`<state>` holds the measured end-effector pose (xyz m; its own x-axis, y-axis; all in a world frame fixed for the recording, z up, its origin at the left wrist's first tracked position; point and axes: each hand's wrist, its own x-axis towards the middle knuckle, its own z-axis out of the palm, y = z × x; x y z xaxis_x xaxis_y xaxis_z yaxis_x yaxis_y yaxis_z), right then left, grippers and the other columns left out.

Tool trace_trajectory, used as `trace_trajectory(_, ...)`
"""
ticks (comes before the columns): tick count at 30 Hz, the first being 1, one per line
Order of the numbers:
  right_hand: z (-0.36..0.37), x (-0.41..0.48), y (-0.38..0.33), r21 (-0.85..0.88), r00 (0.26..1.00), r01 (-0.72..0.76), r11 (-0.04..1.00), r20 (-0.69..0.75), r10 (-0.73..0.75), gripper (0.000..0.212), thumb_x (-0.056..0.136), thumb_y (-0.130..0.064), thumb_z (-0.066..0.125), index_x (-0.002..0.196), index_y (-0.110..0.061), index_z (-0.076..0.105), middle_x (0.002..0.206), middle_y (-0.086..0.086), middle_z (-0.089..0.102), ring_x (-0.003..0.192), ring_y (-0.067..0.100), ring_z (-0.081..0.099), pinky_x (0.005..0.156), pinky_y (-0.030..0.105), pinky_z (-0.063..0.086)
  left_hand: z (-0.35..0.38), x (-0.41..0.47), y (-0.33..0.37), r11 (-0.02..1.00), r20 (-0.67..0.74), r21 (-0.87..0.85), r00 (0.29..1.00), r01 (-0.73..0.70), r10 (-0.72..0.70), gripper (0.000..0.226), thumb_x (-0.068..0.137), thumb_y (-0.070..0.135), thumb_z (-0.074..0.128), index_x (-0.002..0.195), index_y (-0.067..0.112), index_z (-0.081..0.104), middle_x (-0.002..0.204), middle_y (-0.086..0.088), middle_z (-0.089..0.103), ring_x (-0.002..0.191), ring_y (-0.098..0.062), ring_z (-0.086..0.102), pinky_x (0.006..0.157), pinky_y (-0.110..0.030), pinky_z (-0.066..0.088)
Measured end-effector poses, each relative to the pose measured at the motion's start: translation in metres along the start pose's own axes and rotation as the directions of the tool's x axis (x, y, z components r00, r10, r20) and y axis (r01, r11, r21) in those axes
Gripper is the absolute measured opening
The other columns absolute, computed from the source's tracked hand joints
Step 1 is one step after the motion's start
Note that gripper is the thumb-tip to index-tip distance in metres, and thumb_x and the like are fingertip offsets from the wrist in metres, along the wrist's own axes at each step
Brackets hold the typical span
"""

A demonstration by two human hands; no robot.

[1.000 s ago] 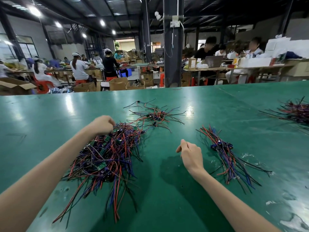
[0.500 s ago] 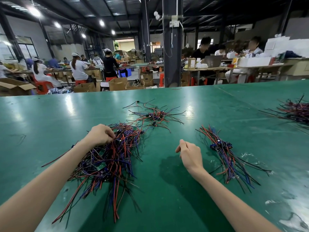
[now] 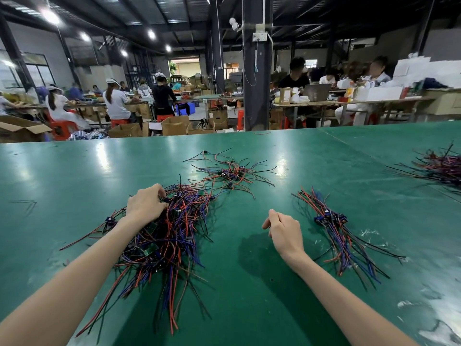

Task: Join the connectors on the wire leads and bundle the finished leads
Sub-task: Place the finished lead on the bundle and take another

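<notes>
Leads [image 3: 169, 236] are mostly lying loose; left hand [image 3: 146, 204] is gripping some, right hand [image 3: 284, 229] idling, loosely curled, empty. One aligned bunch [image 3: 334, 228] appears finished.

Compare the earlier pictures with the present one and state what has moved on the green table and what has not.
The left hand came back from the far edge of the big pile of leads onto its top, its grip curled into the wires; a few leads now splay out leftward. The right hand, the aligned bundle beside it and the small far pile stayed put.
</notes>
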<state>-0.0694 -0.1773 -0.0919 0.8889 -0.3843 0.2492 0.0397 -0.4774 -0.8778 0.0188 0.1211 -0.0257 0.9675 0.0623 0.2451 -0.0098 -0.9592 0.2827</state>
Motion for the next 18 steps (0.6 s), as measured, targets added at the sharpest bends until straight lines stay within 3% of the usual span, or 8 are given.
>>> trace_trajectory(5, 0.001, 0.001, -0.001, -0.011, 1.000, 0.004, 1.000, -0.002, -0.004, 0.050, 0.098, -0.029, 0.039, 0.055, -0.018, 0.060, 0.054, -0.006, 0.056, 0.063, 0.017, 0.056, 0.057, 0.028, 0.036, 0.003, -0.001, 0.004, 0.993, -0.017, -0.114, 0.999, 0.035, -0.037, 0.026, 0.086, 0.030, 0.067, 0.106, 0.019, 0.055, 0.100, -0.008, 0.065, 0.099, -0.030, 0.058, 0.089, -0.042, 0.046)
trace_trajectory(12, 0.001, 0.001, 0.000, -0.020, 1.000, -0.005, 1.000, 0.003, 0.005, 0.050, 0.098, -0.029, 0.038, 0.055, -0.019, 0.060, 0.054, -0.004, 0.056, 0.064, 0.019, 0.056, 0.057, 0.029, 0.036, -0.001, 0.006, 0.000, 0.970, -0.024, -0.232, 0.997, 0.066, -0.074, 0.031, 0.071, 0.023, 0.083, 0.087, 0.017, 0.058, 0.112, -0.017, 0.057, 0.106, -0.032, 0.053, 0.091, -0.043, 0.046)
trace_trajectory(18, 0.001, 0.002, -0.001, -0.008, 1.000, -0.022, 1.000, 0.000, 0.022, 0.049, 0.098, -0.030, 0.038, 0.056, -0.019, 0.061, 0.056, -0.004, 0.057, 0.064, 0.019, 0.056, 0.058, 0.029, 0.036, -0.006, 0.011, -0.007, 0.934, -0.005, -0.347, 0.996, 0.085, -0.093, 0.028, 0.065, 0.019, 0.087, 0.082, 0.010, 0.066, 0.093, -0.012, 0.068, 0.086, -0.024, 0.060, 0.077, -0.033, 0.048)
